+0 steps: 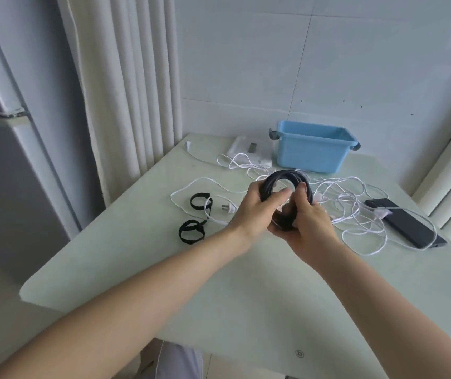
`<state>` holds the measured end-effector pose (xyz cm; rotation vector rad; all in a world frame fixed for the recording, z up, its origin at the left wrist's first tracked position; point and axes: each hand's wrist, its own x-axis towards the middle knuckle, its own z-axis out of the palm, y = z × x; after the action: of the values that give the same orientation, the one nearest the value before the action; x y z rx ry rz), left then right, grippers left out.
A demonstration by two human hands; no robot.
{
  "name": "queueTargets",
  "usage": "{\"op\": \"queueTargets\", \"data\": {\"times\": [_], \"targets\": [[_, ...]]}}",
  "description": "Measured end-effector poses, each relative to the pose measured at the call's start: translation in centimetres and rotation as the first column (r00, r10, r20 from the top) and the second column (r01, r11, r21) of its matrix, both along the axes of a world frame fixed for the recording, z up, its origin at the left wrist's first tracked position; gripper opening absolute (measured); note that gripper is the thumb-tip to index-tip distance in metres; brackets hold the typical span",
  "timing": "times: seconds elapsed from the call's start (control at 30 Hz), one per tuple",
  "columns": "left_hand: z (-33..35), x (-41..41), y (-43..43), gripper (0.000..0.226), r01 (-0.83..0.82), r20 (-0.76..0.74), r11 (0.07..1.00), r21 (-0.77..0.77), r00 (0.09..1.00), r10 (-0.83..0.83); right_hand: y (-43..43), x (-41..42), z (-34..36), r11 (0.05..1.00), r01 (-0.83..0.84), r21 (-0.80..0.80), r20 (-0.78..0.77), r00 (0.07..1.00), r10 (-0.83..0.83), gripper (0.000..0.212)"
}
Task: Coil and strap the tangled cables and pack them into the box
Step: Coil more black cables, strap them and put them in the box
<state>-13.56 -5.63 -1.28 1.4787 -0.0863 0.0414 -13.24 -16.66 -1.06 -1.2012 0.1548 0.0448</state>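
Observation:
A black cable wound into a coil (282, 177) is held up over the middle of the table. My left hand (257, 205) grips its left side with the thumb across the front. My right hand (305, 217) grips its lower right part, and the bottom of the coil is hidden in both palms. White cables (355, 203) lie tangled on the table behind and to the right of my hands. Two looped black straps (201, 201) (191, 231) lie to the left. The open blue box (313, 149) stands at the back.
A black phone (407, 225) lies at the right under white cable loops. A white lid or tray (243, 146) sits left of the box, and a white plug (225, 207) lies by the straps. Curtain and fridge stand left of the pale green table (219, 283).

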Motion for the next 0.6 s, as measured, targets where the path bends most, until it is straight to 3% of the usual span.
{"op": "queueTargets", "data": {"times": [0.07,0.1,0.2,0.37,0.5,0.6], "targets": [[0.9,-0.5,2.8,0.059,0.045,-0.042,0.992,0.117,0.998,-0.040,-0.5,0.1,-0.6,0.994,-0.064,-0.092,-0.018,0.998,0.062,0.032],[1.2,-0.9,4.6,0.059,0.030,-0.039,0.984,0.175,0.999,-0.024,-0.5,0.0,-1.0,0.989,-0.095,-0.116,-0.032,0.995,0.092,0.032],[2.0,-1.4,9.9,0.025,-0.027,0.032,0.925,0.379,0.999,0.016,-0.9,0.3,-1.8,0.964,-0.206,-0.166,-0.069,0.978,0.197,0.031],[1.0,-3.7,15.3,0.011,0.182,-0.052,0.640,0.746,0.975,-0.217,-0.8,0.5,-2.3,0.892,-0.333,-0.304,-0.064,0.942,0.330,0.032],[-1.3,-4.9,15.5,0.016,0.224,-0.095,0.462,0.858,0.953,-0.286,-0.3,0.8,-2.3,0.845,-0.377,-0.379,-0.047,0.920,0.389,0.032],[-2.9,-4.8,15.5,0.030,0.169,-0.055,0.440,0.882,0.964,-0.260,0.3,0.8,-2.8,0.832,-0.377,-0.408,-0.033,0.916,0.399,0.030]]}}
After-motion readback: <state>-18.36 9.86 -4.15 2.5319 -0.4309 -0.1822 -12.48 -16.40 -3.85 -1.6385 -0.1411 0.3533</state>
